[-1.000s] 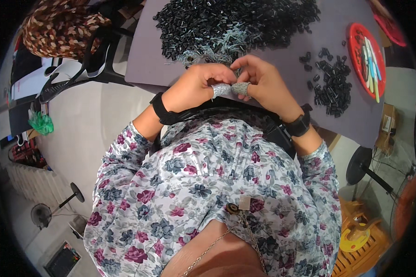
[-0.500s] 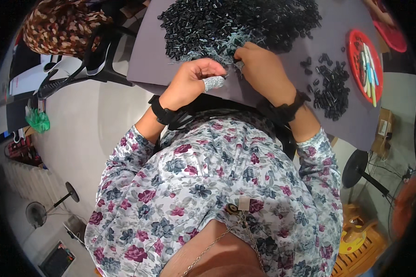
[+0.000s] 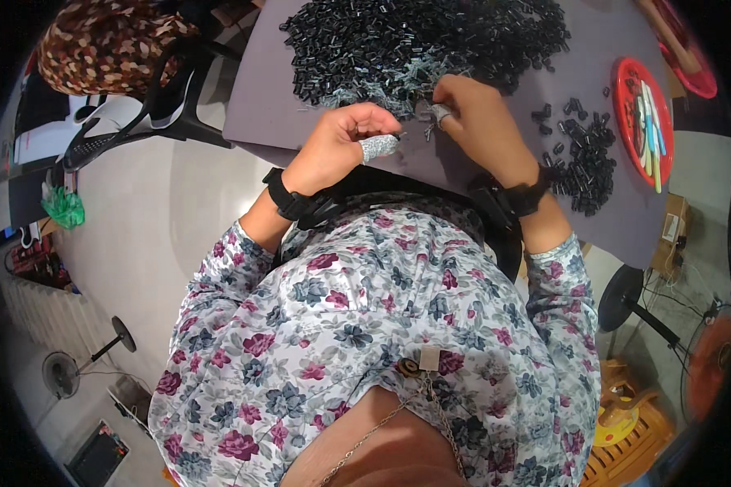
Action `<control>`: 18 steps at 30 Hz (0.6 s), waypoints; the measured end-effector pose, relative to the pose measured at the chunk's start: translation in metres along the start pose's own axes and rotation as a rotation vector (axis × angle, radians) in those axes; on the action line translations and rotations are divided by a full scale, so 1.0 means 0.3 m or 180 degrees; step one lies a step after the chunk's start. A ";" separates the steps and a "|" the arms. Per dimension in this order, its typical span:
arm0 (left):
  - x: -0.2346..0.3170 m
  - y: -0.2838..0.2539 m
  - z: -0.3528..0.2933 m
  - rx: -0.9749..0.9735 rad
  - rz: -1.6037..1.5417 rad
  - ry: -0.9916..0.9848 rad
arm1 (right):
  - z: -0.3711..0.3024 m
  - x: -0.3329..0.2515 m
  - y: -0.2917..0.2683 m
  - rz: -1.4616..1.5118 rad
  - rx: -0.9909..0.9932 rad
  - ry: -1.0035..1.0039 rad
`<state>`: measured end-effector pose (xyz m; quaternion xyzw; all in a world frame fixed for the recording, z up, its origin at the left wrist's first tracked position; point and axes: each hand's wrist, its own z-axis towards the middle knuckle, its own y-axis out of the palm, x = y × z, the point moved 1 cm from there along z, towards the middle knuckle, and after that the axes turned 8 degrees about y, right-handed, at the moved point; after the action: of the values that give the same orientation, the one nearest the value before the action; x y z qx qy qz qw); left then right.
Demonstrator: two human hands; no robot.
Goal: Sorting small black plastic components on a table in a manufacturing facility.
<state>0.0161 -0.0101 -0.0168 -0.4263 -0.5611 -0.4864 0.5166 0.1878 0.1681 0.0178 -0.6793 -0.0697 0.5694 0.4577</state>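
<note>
Near the table's front edge, my left hand [image 3: 337, 146] is closed, its thumb wrapped in a greyish covering. A small black plastic piece [image 3: 395, 135] shows at its fingertips. My right hand [image 3: 483, 122], its thumb wrapped likewise, is curled to the right of it, thumb and fingers drawn together. Whatever they hold is too small to make out. Just beyond both hands lie loose thin grey pieces [image 3: 406, 81], at the near edge of a big heap of small black plastic pieces [image 3: 430, 36]. Several thin grey bits lie on the table between the hands.
A smaller group of black pieces [image 3: 585, 162] lies on the grey table [image 3: 503, 150] to the right. Beside it, a red tray [image 3: 625, 114] holds several slim tools with pale and blue handles. A black chair [image 3: 175, 114] stands at the left; another person's arm [image 3: 672, 36] shows far right.
My right hand has drawn back a little to the right, away from the grey pieces, and turned so its wrapped thumb shows. The left hand has hardly moved.
</note>
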 end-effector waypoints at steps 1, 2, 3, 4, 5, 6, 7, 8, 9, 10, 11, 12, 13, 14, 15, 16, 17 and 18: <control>0.001 -0.001 0.000 -0.0011 -0.0009 0.0000 | 0.001 0.001 -0.009 0.0214 -0.0091 0.0136; 0.002 -0.002 -0.001 0.0000 0.0003 -0.0038 | 0.001 0.000 -0.009 0.0244 -0.0045 0.0143; 0.005 -0.002 -0.003 0.0009 0.0015 -0.0076 | 0.001 0.000 -0.009 0.0273 0.0002 0.0149; 0.008 -0.001 -0.004 0.0020 0.0028 -0.0114 | 0.001 -0.001 -0.009 0.0303 0.0048 0.0154; 0.009 0.002 -0.002 0.0023 0.0011 -0.0099 | 0.000 -0.002 -0.010 0.0440 -0.0011 0.0263; 0.011 0.004 -0.004 0.0033 -0.0003 -0.0088 | -0.001 -0.006 -0.008 0.0583 -0.0075 0.0369; 0.011 0.006 -0.005 0.0045 -0.0017 -0.0077 | -0.001 -0.008 -0.006 0.0727 -0.0141 0.0474; 0.012 0.006 -0.006 0.0049 -0.0015 -0.0045 | 0.000 0.002 0.002 0.0985 -0.0128 0.0466; 0.012 0.008 -0.003 0.0045 -0.0017 -0.0012 | 0.000 0.018 0.011 0.1239 -0.0109 0.0463; 0.013 0.008 -0.002 0.0040 -0.0020 0.0022 | 0.000 0.027 0.015 0.1492 -0.0088 0.0460; 0.015 0.008 -0.002 0.0033 -0.0028 -0.0009 | -0.003 0.030 0.014 0.1435 -0.0130 0.0475; 0.018 0.009 -0.003 0.0033 -0.0035 -0.0034 | -0.004 0.029 0.009 0.1375 -0.0175 0.0483; 0.019 0.010 -0.004 0.0031 -0.0042 -0.0058 | -0.005 0.028 0.004 0.1314 -0.0218 0.0492; 0.020 0.012 -0.004 0.0039 -0.0038 -0.0066 | -0.009 0.024 0.001 0.1256 -0.0229 0.0531; 0.020 0.012 -0.006 0.0049 -0.0033 -0.0076 | -0.015 0.017 0.000 0.1202 -0.0241 0.0570; 0.020 0.013 -0.008 0.0061 -0.0027 -0.0087 | -0.016 0.011 -0.001 0.1148 -0.0255 0.0609; 0.020 0.012 -0.008 0.0066 -0.0042 -0.0068 | -0.009 0.003 -0.007 0.0937 -0.0214 0.0626; 0.019 0.012 -0.007 0.0057 -0.0056 -0.0054 | 0.001 -0.005 -0.016 0.0728 -0.0164 0.0653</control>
<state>0.0194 -0.0117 -0.0107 -0.4208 -0.5735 -0.4822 0.5113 0.1891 0.1702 0.0224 -0.7489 0.0407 0.5434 0.3770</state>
